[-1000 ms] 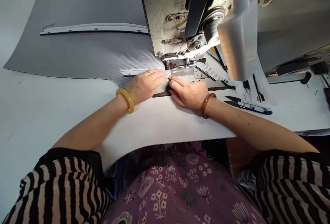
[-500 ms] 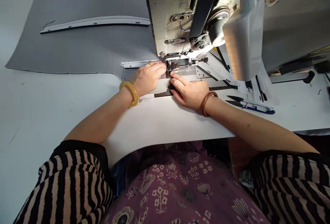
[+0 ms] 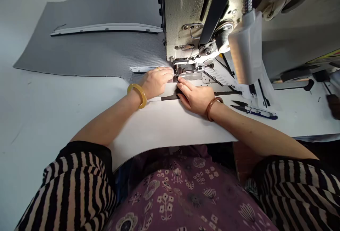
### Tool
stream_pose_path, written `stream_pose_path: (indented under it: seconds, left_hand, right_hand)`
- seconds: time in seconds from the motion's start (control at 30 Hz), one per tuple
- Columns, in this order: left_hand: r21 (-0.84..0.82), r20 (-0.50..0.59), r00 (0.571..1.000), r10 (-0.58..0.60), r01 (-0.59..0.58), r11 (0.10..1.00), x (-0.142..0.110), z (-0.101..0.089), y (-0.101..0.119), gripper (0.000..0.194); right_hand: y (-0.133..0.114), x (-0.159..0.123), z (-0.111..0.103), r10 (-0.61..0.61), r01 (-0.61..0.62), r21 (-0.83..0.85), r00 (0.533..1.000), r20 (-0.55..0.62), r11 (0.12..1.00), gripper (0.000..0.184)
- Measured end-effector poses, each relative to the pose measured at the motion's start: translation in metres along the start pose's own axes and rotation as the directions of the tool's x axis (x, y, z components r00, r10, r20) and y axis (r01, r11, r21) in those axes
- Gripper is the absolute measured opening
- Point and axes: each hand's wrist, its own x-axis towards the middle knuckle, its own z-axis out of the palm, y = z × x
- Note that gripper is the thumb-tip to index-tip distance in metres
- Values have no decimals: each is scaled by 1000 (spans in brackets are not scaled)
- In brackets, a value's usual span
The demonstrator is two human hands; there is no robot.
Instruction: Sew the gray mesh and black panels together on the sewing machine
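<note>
The presser foot (image 3: 177, 71) of a sewing machine (image 3: 183, 15) stands between my hands. Just left of it, my left hand (image 3: 156, 83) presses its bent, closed fingers on the edge of a large grey textured fabric piece (image 3: 87, 52); its thumb is hidden. A short white strip (image 3: 138, 69) on that fabric runs under these fingers. My right hand (image 3: 198, 98) lies open, palm down, right of the foot, with its index fingertip close to the foot and its thumb apart. Below its fingers is a dark strip (image 3: 170, 97) on the table. The needle point is not distinguishable.
Thread snips (image 3: 255, 110) lie right of my right hand. Behind them are mesh scraps and black strips (image 3: 225, 71). A lamp (image 3: 245, 46) hangs over the right side. A long white strip (image 3: 106, 29) lies along the grey fabric. The white table's front edge (image 3: 170, 146) curves before me.
The camera view has shifted slightly, so the machine and fabric appear lower and further right. Both hands keep nearly the same places beside the presser foot.
</note>
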Motion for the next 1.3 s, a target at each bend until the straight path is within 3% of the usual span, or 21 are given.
stream_pose_path:
  seconds: [0.17, 0.3, 0.4, 0.5, 0.6, 0.87, 1.0, 1.07, 1.13, 1.2, 1.3]
  left_hand:
    - [38, -39, 999, 11, -10, 999, -1, 2, 4, 30]
    - [21, -47, 992, -115, 116, 993, 1, -7, 3, 32]
    - [38, -28, 943, -333, 334, 942, 1, -23, -9, 38]
    - [66, 125, 834, -537, 533, 844, -5, -38, -27, 60]
    - [66, 269, 745, -611, 619, 783, -13, -43, -40, 70]
    - [86, 298, 745, -597, 602, 794, -30, -42, -36, 73]
    - [112, 372, 757, -537, 537, 836, -88, -77, -31, 61]
    - [138, 399, 732, -553, 548, 825, -132, -103, -25, 53]
    - [244, 389, 675, -627, 581, 777, -178, -129, -12, 49]
    - [341, 335, 637, -695, 605, 719, -217, -148, 9, 46]
    - [304, 252, 666, -702, 634, 711, -256, -155, 47, 45]
  right_hand:
    - [0, 0, 2, 15, -15, 9, 1000, -3, 1000, 55]
    - [-1, 1, 2, 41, -41, 8, 999, 0, 999, 54]
    - [0, 2, 3, 48, -48, 22, 999, -6, 999, 54]
    - [2, 2, 5, 50, -48, 47, 998, -35, 998, 53]
    - [3, 1, 8, 50, -44, 73, 995, -83, 996, 51]
    - [3, 1, 10, 55, -46, 57, 983, -177, 997, 45]
    - [5, -2, 9, 17, -10, 35, 978, -209, 999, 43]
    - [5, -3, 8, -18, 28, 42, 976, -218, 999, 43]
    - [-1, -1, 5, -65, 77, 45, 970, -232, 996, 45]
    - [-17, 8, -2, -161, 171, 16, 951, -265, 985, 47]
    - [-61, 30, -20, -387, 389, -62, 862, -328, 919, 49]
